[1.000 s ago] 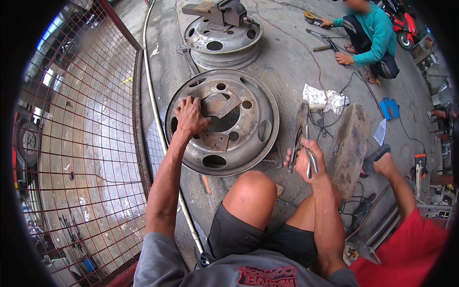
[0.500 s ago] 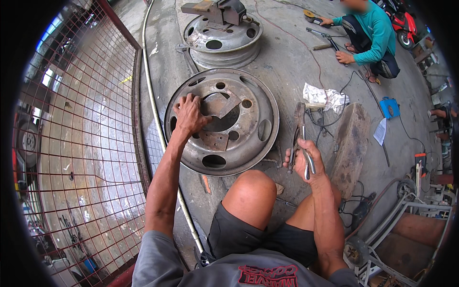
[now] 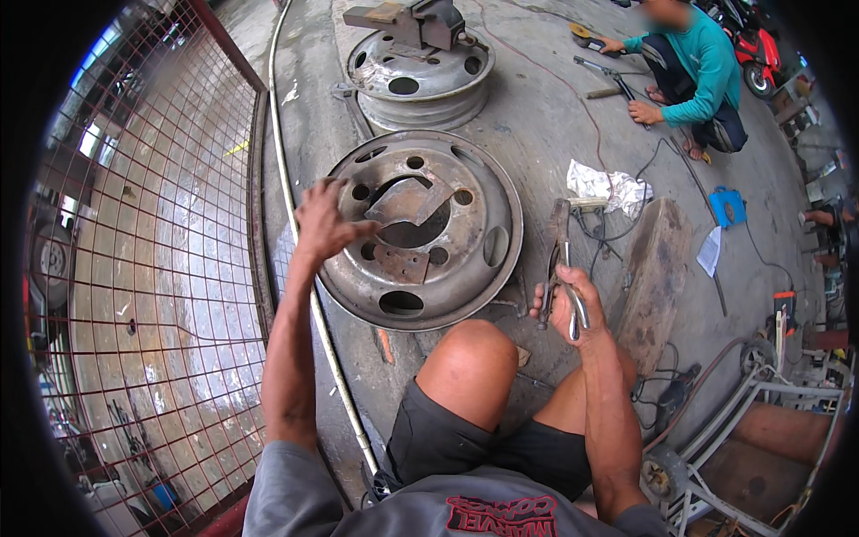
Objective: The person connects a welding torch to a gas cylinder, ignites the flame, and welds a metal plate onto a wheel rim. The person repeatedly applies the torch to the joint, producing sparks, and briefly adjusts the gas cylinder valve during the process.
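My left hand (image 3: pixel 324 224) rests on the rusty wheel rim (image 3: pixel 474 268), fingers loosely curled beside the curved steel plate (image 3: pixel 407 204) at its hub. My right hand (image 3: pixel 565 304) grips pliers (image 3: pixel 562 277), fingers wrapped tight.

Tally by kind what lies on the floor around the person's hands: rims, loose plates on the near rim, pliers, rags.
Wheel rims: 2, near rim under the left hand, far rim
Cut plates: 2, curved plate, flat plate
Pliers: 1, pliers in the right hand
Rags: 1, rag
Total: 6
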The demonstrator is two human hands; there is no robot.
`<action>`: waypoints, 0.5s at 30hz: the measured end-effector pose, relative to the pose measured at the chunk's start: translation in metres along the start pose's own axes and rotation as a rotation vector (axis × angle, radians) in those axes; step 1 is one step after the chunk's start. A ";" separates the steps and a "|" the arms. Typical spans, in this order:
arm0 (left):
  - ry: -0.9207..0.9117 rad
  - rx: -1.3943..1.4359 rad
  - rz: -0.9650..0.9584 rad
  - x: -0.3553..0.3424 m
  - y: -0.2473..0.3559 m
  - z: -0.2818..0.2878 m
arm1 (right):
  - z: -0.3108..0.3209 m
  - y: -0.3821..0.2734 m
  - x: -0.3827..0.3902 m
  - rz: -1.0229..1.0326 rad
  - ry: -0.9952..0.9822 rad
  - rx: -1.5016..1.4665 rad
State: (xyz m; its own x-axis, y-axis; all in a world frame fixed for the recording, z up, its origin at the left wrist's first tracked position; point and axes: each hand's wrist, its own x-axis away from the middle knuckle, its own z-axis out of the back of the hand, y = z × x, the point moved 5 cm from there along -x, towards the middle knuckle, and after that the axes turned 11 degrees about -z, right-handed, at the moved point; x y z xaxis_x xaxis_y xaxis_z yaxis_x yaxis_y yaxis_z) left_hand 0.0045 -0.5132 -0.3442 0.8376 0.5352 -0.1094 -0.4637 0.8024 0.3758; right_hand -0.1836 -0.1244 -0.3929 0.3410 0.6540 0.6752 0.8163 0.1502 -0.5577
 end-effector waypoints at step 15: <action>0.501 0.728 0.396 0.154 -0.174 0.000 | 0.131 -0.064 0.048 0.131 0.499 0.187</action>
State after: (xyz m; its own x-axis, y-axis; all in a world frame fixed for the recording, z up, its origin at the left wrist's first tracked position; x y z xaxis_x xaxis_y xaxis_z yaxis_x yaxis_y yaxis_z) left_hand 0.2148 -0.5705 -0.4262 0.3605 0.9173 -0.1690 -0.2522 0.2703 0.9292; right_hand -0.2810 -0.0055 -0.3882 0.6510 0.2516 0.7162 0.6710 0.2505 -0.6979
